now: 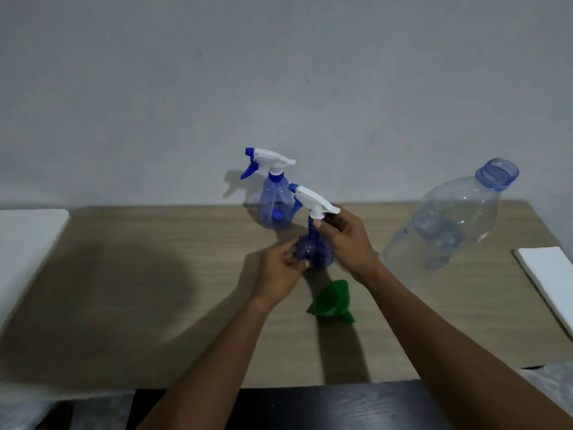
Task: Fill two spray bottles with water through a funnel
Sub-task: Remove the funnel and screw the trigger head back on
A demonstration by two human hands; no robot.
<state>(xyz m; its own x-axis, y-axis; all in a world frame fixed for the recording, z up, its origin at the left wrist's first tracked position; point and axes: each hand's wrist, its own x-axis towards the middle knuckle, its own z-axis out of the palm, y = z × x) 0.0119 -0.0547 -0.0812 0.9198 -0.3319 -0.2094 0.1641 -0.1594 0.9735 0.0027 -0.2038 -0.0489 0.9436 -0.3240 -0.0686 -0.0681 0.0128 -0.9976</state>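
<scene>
Hands both engage the nearer spray bottle at the centre of the wooden table. The left hand curls its fingers round the blue translucent body. The right hand pinches the neck with thumb and fingers, directly under the white trigger head. Whether the base touches the table cannot be told.

The second spray bottle stands upright just behind it, close to the grey wall, trigger head fitted, nozzle pointing left. The green funnel lies on the table just in front of the held bottle, between the two forearms. A large clear bottle, uncapped, stands to the right; its water level cannot be read. White sheets lie at the left edge and right edge.
</scene>
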